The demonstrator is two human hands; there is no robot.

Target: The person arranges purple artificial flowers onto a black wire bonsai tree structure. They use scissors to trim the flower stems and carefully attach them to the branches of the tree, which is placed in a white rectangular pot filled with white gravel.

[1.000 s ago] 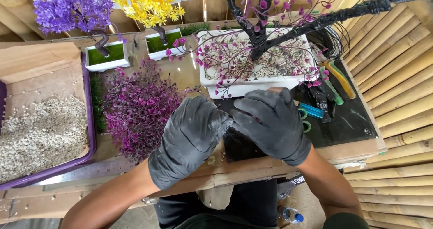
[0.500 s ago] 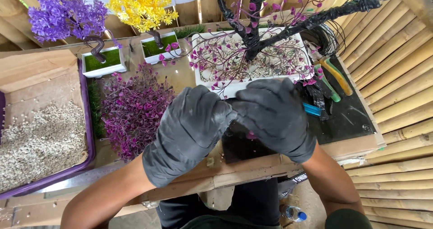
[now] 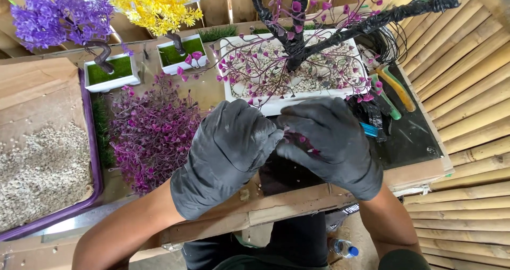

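Both of my hands wear dark grey gloves and meet over the front of the wooden workbench (image 3: 276,209). My left hand (image 3: 226,153) and my right hand (image 3: 329,142) pinch a small purple artificial sprig (image 3: 298,138) between their fingertips. Just beyond them stands a white rectangular pot (image 3: 276,104) filled with pale gravel, holding a black wire-wrapped tree (image 3: 297,25) with thin branches and pink-purple leaves.
A heap of purple artificial sprigs (image 3: 151,132) lies left of my hands. A purple tray of pale gravel (image 3: 42,163) is at far left. Two small white pots hold a purple tree (image 3: 58,17) and a yellow tree (image 3: 156,4). Green-and-yellow handled pliers (image 3: 393,92) lie right. Bamboo wall (image 3: 473,116) borders the right.
My hands have stayed together over the bench, fingers shifting slightly on the sprig. The view has drifted a little.
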